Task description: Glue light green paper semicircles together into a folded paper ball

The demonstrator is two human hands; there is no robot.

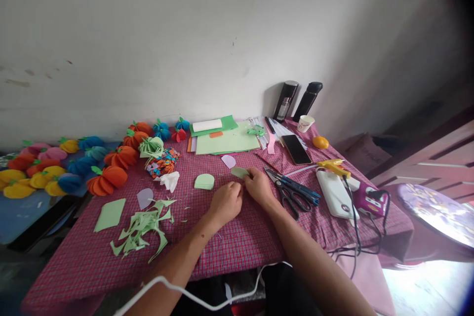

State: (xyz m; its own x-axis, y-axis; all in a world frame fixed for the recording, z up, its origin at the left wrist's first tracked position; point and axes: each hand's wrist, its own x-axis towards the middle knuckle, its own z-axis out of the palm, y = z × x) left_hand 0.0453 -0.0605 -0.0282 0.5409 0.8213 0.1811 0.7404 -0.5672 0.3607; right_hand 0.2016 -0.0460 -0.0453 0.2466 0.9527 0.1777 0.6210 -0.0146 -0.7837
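My right hand (258, 185) pinches a light green rounded paper piece (240, 173) over the checked tablecloth. Close beside it, my left hand (227, 201) has its fingers curled together; what they hold, if anything, is hidden. A stack of rounded green pieces (204, 181) lies left of my hands, and a pale lilac rounded piece (228, 161) lies just beyond them. Green paper scraps (142, 229) are heaped at the left, near a green square stack (110, 215) and another lilac piece (145, 198). Black scissors (292, 196) rest right of my right hand.
Paper pumpkins (107, 180) crowd the left. Paper sheets (227, 142) lie at the back. Rightward are a phone (296, 149), a paper cup (305, 123), dark bottles (286, 101), an orange fruit (320, 142), a yellow glue gun (334, 167), a white power bank (335, 193) and cables.
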